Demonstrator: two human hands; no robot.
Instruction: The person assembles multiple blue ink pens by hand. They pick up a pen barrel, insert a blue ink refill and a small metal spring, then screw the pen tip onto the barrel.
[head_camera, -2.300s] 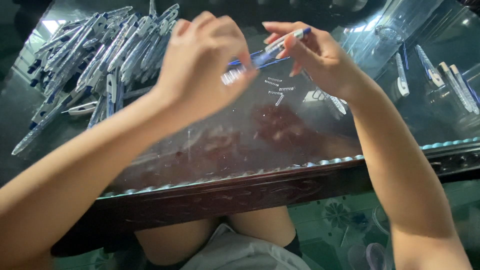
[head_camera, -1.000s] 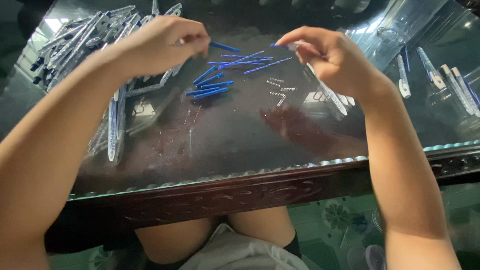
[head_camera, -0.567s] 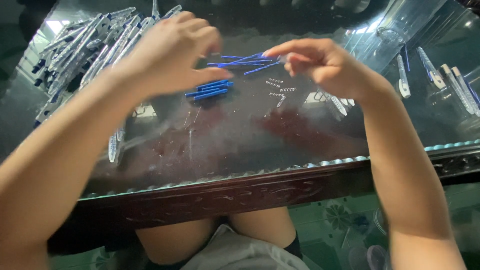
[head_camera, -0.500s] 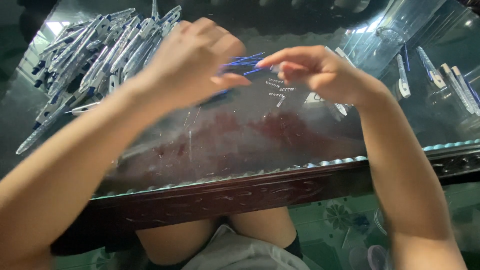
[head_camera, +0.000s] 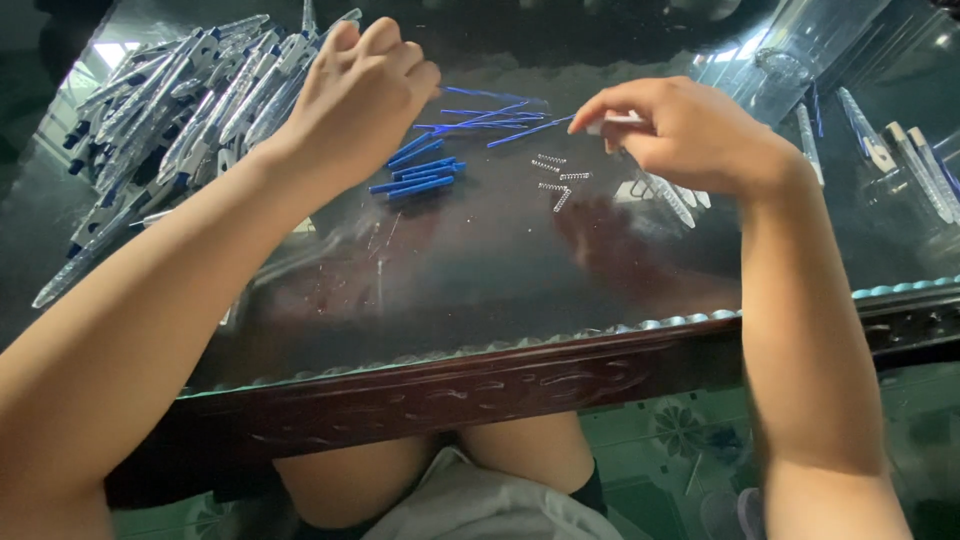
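My right hand (head_camera: 700, 135) pinches a small pale pen part (head_camera: 612, 122) between thumb and fingers, above the glass table top. A thin blue refill (head_camera: 530, 130) lies with one end right at those fingertips. My left hand (head_camera: 360, 95) hovers with its fingers curled and its back to the camera, so what it holds is hidden. It is beside the heap of clear pens with blue ends (head_camera: 180, 110). Between the hands lie a bunch of short blue tubes (head_camera: 420, 180), more thin refills (head_camera: 490, 108) and several small metal springs (head_camera: 555, 175).
The dark table has a glass top and a carved wooden front edge (head_camera: 480, 385). Clear pen barrels (head_camera: 670, 198) lie under my right hand, and more pen parts (head_camera: 900, 150) lie at the far right. My knees and a patterned tiled floor (head_camera: 680, 430) show below.
My left hand, which had reached across to meet the right hand, has drawn back to the left toward the pen heap. The blue tubes it covered now show. My right hand has barely moved.
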